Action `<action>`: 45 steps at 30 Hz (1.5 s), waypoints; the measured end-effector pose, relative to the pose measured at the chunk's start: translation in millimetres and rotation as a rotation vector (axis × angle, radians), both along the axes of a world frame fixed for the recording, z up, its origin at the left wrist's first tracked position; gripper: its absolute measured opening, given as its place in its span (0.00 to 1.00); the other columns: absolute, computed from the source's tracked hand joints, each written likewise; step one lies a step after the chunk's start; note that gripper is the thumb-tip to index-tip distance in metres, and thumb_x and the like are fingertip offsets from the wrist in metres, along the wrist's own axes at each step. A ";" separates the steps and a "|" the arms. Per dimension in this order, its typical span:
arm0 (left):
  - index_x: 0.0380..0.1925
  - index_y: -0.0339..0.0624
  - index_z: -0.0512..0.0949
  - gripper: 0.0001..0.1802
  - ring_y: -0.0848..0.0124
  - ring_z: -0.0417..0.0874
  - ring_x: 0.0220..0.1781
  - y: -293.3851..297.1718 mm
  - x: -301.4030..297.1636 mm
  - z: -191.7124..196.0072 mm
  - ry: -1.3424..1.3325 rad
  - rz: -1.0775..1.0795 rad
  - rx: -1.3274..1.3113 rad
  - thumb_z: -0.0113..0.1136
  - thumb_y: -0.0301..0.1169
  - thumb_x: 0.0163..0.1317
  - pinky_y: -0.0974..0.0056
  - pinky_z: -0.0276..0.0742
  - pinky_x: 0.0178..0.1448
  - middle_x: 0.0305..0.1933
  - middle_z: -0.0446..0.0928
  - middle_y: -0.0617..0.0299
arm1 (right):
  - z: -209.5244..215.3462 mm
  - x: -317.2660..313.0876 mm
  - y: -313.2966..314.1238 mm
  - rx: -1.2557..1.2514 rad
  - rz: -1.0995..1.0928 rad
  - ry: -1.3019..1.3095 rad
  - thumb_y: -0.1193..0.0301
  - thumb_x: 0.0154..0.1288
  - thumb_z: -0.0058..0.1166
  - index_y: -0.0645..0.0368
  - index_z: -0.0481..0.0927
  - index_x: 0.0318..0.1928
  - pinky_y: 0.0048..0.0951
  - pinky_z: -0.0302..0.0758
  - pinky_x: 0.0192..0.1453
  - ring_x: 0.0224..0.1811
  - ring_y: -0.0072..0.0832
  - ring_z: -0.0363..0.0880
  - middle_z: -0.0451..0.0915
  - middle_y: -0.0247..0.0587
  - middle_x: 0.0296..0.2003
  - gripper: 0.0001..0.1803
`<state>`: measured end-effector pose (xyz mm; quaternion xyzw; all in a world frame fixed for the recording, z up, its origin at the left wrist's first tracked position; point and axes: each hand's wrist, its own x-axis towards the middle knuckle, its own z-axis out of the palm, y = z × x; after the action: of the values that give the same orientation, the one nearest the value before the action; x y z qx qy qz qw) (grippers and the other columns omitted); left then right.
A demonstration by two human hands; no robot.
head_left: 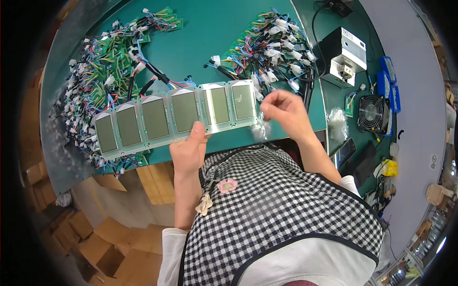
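Gripping one six-display LCD board [176, 117] at ten o'clock, the left hand [187, 148] is closed; the right hand [288, 114], at two, is pinched beside crumpled clear film [261, 130], its hold unclear. One wired-board heap [98, 78] lies on the counter [195, 43] at ten, another heap [274, 45] at one.

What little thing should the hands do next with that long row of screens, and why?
Maybe bring the right hand over to the right end of the row of screens to steady it. Only the left hand grips it, at its lower edge, while the right hand is just beside that end.
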<state>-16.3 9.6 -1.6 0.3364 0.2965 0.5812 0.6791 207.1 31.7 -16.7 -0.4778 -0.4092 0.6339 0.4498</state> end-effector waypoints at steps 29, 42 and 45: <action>0.58 0.38 0.58 0.23 0.61 0.70 0.57 -2.2 -1.2 9.4 -0.001 -0.010 0.105 0.46 0.25 0.62 0.53 0.69 0.59 0.57 0.66 0.53 | -0.6 -12.9 -17.2 -0.162 -0.013 0.532 0.76 0.56 0.56 0.67 0.75 0.36 0.23 0.78 0.32 0.26 0.22 0.78 0.78 0.40 0.28 0.08; 0.58 0.40 0.58 0.24 0.62 0.70 0.57 -4.7 -3.6 6.9 0.044 -0.004 0.122 0.48 0.26 0.62 0.54 0.69 0.59 0.57 0.66 0.54 | -2.8 -16.5 -20.8 -0.125 -0.050 0.524 0.76 0.57 0.55 0.67 0.75 0.37 0.23 0.77 0.32 0.26 0.24 0.78 0.78 0.42 0.29 0.08; 0.58 0.40 0.58 0.24 0.62 0.70 0.57 -5.9 -3.3 7.3 0.050 0.002 0.129 0.48 0.26 0.62 0.54 0.69 0.59 0.57 0.66 0.54 | -5.4 -17.8 -21.7 -0.134 -0.061 0.563 0.76 0.57 0.55 0.67 0.75 0.37 0.24 0.78 0.32 0.26 0.24 0.78 0.78 0.42 0.29 0.08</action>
<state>-19.6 3.7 5.7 0.3937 0.2758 0.5911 0.6477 189.3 10.0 -22.1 -0.3236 -0.2109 0.7535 0.5320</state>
